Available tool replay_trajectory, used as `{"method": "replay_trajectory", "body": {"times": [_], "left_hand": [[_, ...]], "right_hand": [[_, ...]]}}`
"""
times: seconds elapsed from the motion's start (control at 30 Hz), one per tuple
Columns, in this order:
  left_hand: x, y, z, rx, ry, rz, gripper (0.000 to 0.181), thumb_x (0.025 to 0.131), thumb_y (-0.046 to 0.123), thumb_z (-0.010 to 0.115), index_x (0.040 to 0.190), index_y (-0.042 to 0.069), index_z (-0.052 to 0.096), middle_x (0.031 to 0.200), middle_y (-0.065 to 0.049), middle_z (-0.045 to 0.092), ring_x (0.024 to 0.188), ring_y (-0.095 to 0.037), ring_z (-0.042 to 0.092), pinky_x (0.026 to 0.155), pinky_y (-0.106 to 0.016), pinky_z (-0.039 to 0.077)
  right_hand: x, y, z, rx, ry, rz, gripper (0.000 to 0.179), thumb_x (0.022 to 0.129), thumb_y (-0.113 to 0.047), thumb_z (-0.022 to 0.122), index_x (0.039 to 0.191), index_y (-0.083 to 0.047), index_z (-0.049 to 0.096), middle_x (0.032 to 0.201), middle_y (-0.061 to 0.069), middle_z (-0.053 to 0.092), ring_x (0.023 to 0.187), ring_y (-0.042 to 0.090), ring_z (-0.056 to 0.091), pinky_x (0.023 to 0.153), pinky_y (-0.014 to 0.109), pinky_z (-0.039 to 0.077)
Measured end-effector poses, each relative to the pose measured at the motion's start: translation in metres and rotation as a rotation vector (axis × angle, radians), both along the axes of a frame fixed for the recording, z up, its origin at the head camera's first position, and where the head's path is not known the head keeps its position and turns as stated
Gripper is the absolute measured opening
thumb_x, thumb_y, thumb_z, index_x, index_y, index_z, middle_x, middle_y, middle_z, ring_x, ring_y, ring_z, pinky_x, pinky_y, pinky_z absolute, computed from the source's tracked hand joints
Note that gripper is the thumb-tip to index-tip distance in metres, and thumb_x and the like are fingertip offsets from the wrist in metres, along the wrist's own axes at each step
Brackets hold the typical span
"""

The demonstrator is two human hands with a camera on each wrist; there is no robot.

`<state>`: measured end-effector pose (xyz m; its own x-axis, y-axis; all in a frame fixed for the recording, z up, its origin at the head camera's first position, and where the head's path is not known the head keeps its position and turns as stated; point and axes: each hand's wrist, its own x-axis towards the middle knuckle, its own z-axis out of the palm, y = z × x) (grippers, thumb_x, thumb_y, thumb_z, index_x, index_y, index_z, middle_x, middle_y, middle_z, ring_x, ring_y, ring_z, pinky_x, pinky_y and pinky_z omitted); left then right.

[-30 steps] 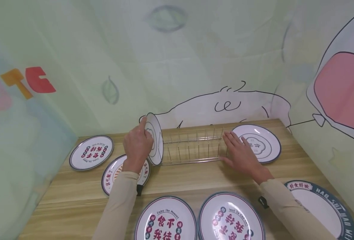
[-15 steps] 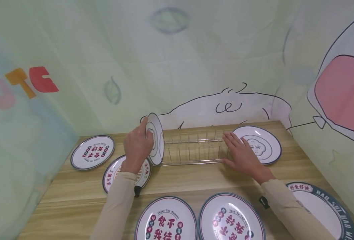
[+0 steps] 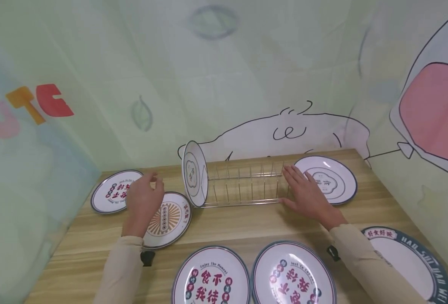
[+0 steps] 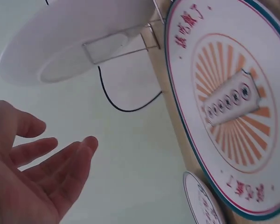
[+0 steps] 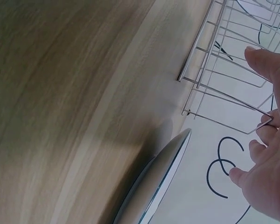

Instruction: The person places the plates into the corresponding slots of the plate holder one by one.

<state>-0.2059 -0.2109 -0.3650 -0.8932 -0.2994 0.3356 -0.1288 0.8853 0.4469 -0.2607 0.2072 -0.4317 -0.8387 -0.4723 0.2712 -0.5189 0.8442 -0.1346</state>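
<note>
White, round, dark-rimmed plate (image 3: 195, 174) on edge at nine o'clock in my silver wire rack (image 3: 243, 204).
My left hand (image 3: 144, 203), fingers loosely curled, hangs at the plate's eight o'clock; my right hand (image 3: 310, 195), fingers extended, touches the three o'clock end.

White, dark-rimmed plate (image 3: 195, 174) upright in the wire rack's (image 3: 243, 204) left end

You have room on the counter (image 3: 225, 230) between the rack (image 3: 240, 194) and front plates (image 3: 211, 278); the upright plate (image 3: 194, 174) blocks the rack's left end, your right hand (image 3: 309, 195) its right.
</note>
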Motion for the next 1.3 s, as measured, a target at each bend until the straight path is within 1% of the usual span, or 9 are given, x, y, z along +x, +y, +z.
{"method": "replay_trajectory", "body": {"times": [0.13, 0.3, 0.43, 0.57, 0.67, 0.83, 1.0, 1.13, 1.3], "left_hand": [[0.015, -0.022, -0.011, -0.028, -0.164, 0.027, 0.041, 0.097, 0.021, 0.051, 0.131, -0.001, 0.059, 0.125, -0.026, 0.066, 0.098, -0.048, 0.066, 0.069, -0.054, 0.052], [0.029, -0.043, -0.025, -0.028, -0.376, 0.047, 0.046, 0.095, 0.018, 0.053, 0.135, -0.006, 0.054, 0.116, -0.030, 0.066, 0.076, -0.035, 0.064, 0.054, -0.039, 0.049], [0.034, -0.054, -0.034, -0.005, -0.481, 0.066, 0.049, 0.094, 0.016, 0.056, 0.137, -0.007, 0.050, 0.108, -0.028, 0.066, 0.069, -0.025, 0.060, 0.051, -0.031, 0.042], [0.034, -0.060, -0.040, 0.027, -0.523, 0.066, 0.052, 0.094, 0.016, 0.059, 0.140, -0.006, 0.048, 0.124, -0.031, 0.061, 0.086, -0.032, 0.061, 0.060, -0.036, 0.046], [0.033, -0.064, -0.046, 0.059, -0.545, 0.047, 0.059, 0.094, 0.018, 0.063, 0.143, -0.007, 0.043, 0.140, -0.034, 0.050, 0.107, -0.044, 0.059, 0.077, -0.047, 0.053], [0.028, -0.071, -0.053, 0.119, -0.595, 0.017, 0.077, 0.092, 0.024, 0.069, 0.151, -0.006, 0.030, 0.152, -0.038, 0.029, 0.137, -0.057, 0.033, 0.107, -0.065, 0.037], [0.025, -0.074, -0.059, 0.164, -0.657, -0.020, 0.095, 0.087, 0.025, 0.074, 0.155, -0.008, 0.015, 0.155, -0.041, 0.018, 0.140, -0.060, 0.024, 0.113, -0.066, 0.027], [0.021, -0.076, -0.062, 0.205, -0.654, -0.037, 0.105, 0.084, 0.021, 0.078, 0.154, -0.010, 0.008, 0.156, -0.040, 0.015, 0.141, -0.060, 0.022, 0.116, -0.064, 0.023], [0.019, -0.079, -0.062, 0.269, -0.672, -0.033, 0.113, 0.083, 0.019, 0.079, 0.155, -0.009, -0.004, 0.156, -0.041, 0.010, 0.140, -0.059, 0.024, 0.115, -0.062, 0.027]], "right_hand": [[0.000, 0.000, 0.001, 0.000, -0.007, -0.003, 0.090, 0.088, -0.043, 0.072, 0.152, 0.005, 0.031, 0.161, 0.024, 0.030, 0.149, 0.043, 0.027, 0.118, 0.063, 0.026], [0.000, 0.000, 0.001, -0.013, -0.020, -0.003, 0.090, 0.088, -0.041, 0.072, 0.152, 0.005, 0.031, 0.161, 0.024, 0.030, 0.149, 0.043, 0.028, 0.118, 0.063, 0.025], [-0.001, 0.000, 0.001, -0.016, -0.027, -0.008, 0.090, 0.088, -0.040, 0.072, 0.153, 0.005, 0.030, 0.161, 0.023, 0.029, 0.149, 0.043, 0.026, 0.118, 0.063, 0.024], [-0.001, 0.001, -0.001, -0.018, -0.033, -0.015, 0.090, 0.088, -0.040, 0.072, 0.153, 0.005, 0.030, 0.162, 0.023, 0.028, 0.150, 0.042, 0.025, 0.118, 0.063, 0.024], [-0.001, 0.000, -0.001, -0.019, -0.039, -0.015, 0.089, 0.089, -0.041, 0.071, 0.153, 0.005, 0.030, 0.162, 0.023, 0.028, 0.150, 0.042, 0.025, 0.118, 0.063, 0.024], [0.000, -0.001, -0.002, -0.034, -0.036, -0.014, 0.087, 0.090, -0.041, 0.071, 0.152, 0.005, 0.031, 0.161, 0.023, 0.030, 0.149, 0.042, 0.027, 0.118, 0.064, 0.024], [0.001, -0.001, -0.003, -0.046, -0.040, -0.010, 0.086, 0.090, -0.040, 0.070, 0.152, 0.005, 0.031, 0.161, 0.023, 0.029, 0.149, 0.042, 0.027, 0.118, 0.064, 0.023], [0.001, -0.001, -0.003, -0.062, -0.033, -0.004, 0.086, 0.090, -0.039, 0.070, 0.152, 0.005, 0.031, 0.161, 0.023, 0.029, 0.149, 0.042, 0.027, 0.118, 0.064, 0.023], [-0.002, -0.002, -0.004, -0.062, -0.025, -0.004, 0.087, 0.091, -0.039, 0.070, 0.153, 0.005, 0.029, 0.162, 0.023, 0.027, 0.150, 0.042, 0.025, 0.118, 0.064, 0.023]]}}
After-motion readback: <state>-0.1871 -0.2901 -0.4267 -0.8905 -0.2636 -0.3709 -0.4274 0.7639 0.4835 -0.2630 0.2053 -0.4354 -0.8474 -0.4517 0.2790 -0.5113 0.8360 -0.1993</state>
